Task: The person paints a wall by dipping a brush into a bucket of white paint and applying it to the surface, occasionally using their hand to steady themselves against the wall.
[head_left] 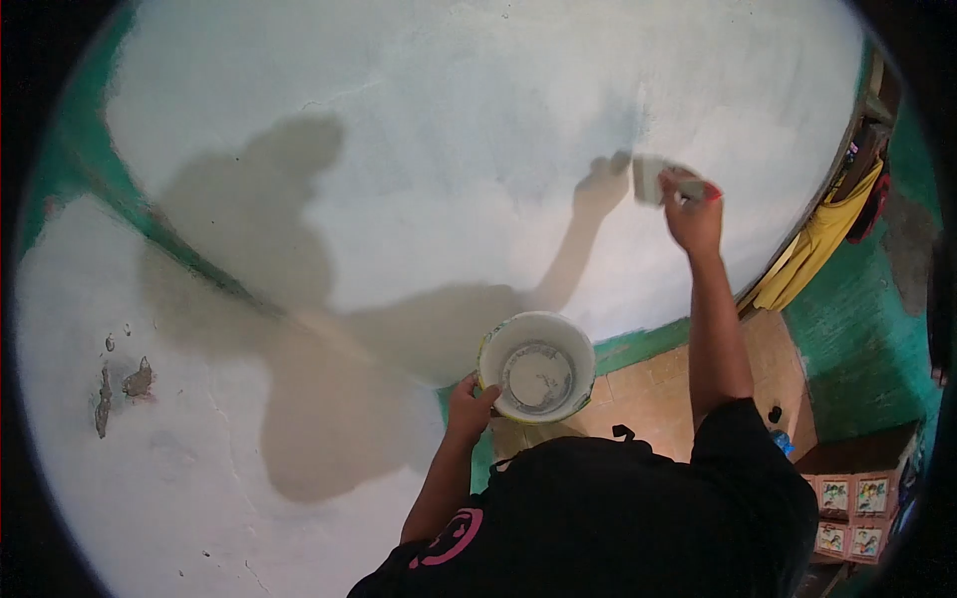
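My left hand point(471, 407) grips the rim of a white bucket point(586, 344), thumb over the edge. Whitish paint point(538, 377) covers the bucket's bottom. Up and to the right, my right hand point(690, 211) is closed around the handle of a wide paintbrush point(648, 180) with a red handle end. The brush is smeared by motion, and its bristle end is at the wall point(449, 130); whether it touches is hard to tell. White paint lies over much of the green wall, uneven in tone near the brush.
A green strip point(199, 264) marks the corner between the two wall faces. Chipped patches point(138, 379) and cracks show at lower left. Yellow cloth point(822, 244) hangs at the right. A brown cabinet point(847, 456) with picture panels stands on the tiled floor point(648, 394) at lower right.
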Demonstrator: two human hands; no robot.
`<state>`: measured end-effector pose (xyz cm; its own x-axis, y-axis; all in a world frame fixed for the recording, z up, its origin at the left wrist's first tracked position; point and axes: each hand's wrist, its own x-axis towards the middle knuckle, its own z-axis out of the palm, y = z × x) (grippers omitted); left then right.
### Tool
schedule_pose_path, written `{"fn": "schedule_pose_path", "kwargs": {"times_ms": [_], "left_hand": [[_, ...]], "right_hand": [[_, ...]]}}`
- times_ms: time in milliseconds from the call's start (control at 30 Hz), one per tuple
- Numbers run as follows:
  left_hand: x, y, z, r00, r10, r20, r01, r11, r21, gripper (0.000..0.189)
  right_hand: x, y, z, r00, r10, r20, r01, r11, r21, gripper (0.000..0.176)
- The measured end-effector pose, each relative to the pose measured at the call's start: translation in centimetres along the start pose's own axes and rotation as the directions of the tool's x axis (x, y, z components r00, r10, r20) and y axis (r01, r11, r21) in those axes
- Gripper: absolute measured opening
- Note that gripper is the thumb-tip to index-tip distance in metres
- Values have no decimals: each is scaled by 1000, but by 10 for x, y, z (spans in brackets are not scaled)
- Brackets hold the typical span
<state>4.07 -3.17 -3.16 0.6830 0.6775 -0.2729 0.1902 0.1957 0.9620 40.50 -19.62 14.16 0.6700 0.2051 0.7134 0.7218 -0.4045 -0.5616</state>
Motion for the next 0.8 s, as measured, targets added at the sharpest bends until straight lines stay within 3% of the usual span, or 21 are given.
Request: {"fn": "schedule_pose_path", "kwargs": {"times_ms": [67,133,233,267,333,400,467,500,567,667,700,800], "left_hand": [[3,-2,-1,1000,-27,4,27,1000,-3,31],[2,-1,2,998,-59,11,59,998,-6,32],[-1,3,4,996,-81,-25,81,997,-18,32],[0,0,3,997,-74,-25,73,997,-19,32],[4,-8,1,997,-68,-25,68,997,-28,32],[7,-15,0,999,-32,-20,32,999,24,32],[5,-13,1,998,-57,-19,56,998,-31,33],[4,-10,1,997,-74,-13,73,994,-77,33],[-3,7,3,996,-91,-5,90,994,-54,33],[4,5,4,996,-83,-15,82,996,-30,34],[4,2,4,997,-66,-33,65,998,-27,34],[1,11,5,995,-94,-43,91,994,-61,32]], "right_hand": [[25,-35,-23,986,-8,-169,20,997,72,35],[51,-50,-27,961,-3,-276,106,928,357,37],[79,-27,3,946,-31,-324,196,850,490,36],[71,-22,5,966,35,-255,93,875,475,36],[49,4,22,948,145,-285,52,810,585,36],[19,52,56,930,219,-297,-8,817,577,35],[-19,50,65,894,427,-134,-203,655,728,34],[-31,53,64,894,429,-131,-207,654,727,34],[-43,61,59,825,561,66,-449,581,678,34],[-25,50,46,798,602,24,-408,510,757,33],[-9,49,41,841,538,-46,-320,565,761,33],[39,-12,6,886,459,-60,-145,397,906,33]]}}
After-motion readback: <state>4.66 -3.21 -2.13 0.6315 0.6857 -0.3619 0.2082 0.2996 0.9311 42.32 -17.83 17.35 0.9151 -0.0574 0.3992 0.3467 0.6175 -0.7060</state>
